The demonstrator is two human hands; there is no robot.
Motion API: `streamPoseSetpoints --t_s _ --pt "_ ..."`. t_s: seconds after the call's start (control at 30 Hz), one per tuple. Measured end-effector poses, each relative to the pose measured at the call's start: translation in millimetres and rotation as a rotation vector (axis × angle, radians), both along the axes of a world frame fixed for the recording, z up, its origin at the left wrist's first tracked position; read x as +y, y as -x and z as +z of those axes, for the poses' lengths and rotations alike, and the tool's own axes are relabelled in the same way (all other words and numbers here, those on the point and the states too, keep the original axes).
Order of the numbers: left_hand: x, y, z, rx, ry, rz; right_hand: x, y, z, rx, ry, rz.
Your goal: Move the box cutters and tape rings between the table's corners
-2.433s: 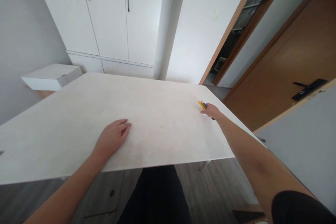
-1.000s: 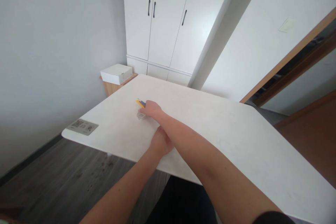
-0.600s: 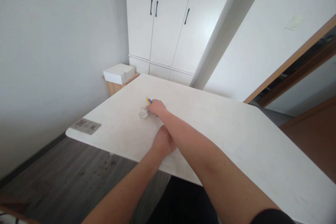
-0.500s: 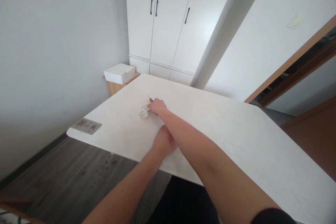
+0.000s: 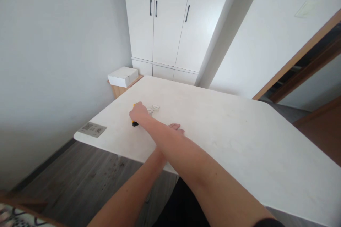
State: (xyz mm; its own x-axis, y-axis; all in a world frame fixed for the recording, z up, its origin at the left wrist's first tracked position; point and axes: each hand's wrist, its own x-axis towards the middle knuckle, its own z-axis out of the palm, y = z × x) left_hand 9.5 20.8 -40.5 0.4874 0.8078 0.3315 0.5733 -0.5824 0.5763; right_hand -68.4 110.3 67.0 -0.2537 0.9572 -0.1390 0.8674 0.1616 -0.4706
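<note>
My right hand (image 5: 139,114) reaches across my body to the left part of the white table (image 5: 239,127) and is closed on a yellow and black utility knife (image 5: 134,123), whose black end shows below my fist. Just right of that hand lie two small clear tape rolls (image 5: 155,107) on the tabletop. My left hand (image 5: 176,128) rests flat on the table near its front edge, mostly hidden under my right forearm, with only the fingers showing.
A grey label with a QR code (image 5: 92,129) sits at the table's left corner. A white box (image 5: 123,76) lies on a low wooden stand by the wall. White cupboards (image 5: 165,21) stand behind, and an open wooden doorway (image 5: 306,67) is to the right.
My right hand carried the knife from the table's right side across to the left, then shifted left of the tape rolls. The rolls came into view from under my hand. My left hand stayed on the table.
</note>
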Motion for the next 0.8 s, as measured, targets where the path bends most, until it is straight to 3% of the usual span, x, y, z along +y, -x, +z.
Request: streamPoseSetpoints --t_s 0.17,0.3,0.47,0.67,0.8 --pt "3.0 -1.4 -3.5 0.078 -0.065 0.012 -11.6 -3.3 -0.5 0.015 -0.071 -0.099" --pt "-6.0 4.3 3.6 0.089 -0.092 0.032 -27.6 -50.6 11.9 0.11 -0.169 -0.127" --pt "-13.9 3.2 30.3 0.134 -0.135 0.0 -45.0 -176.5 6.8 -0.03 -0.267 -0.08" --pt "-15.2 0.4 37.7 0.161 -0.184 0.025 -98.9 -349.1 -18.7 -0.12 -0.263 -0.369" --pt "-14.5 0.4 35.6 0.145 -0.181 0.032 -155.4 -415.9 -37.9 -0.157 -0.241 -0.502"
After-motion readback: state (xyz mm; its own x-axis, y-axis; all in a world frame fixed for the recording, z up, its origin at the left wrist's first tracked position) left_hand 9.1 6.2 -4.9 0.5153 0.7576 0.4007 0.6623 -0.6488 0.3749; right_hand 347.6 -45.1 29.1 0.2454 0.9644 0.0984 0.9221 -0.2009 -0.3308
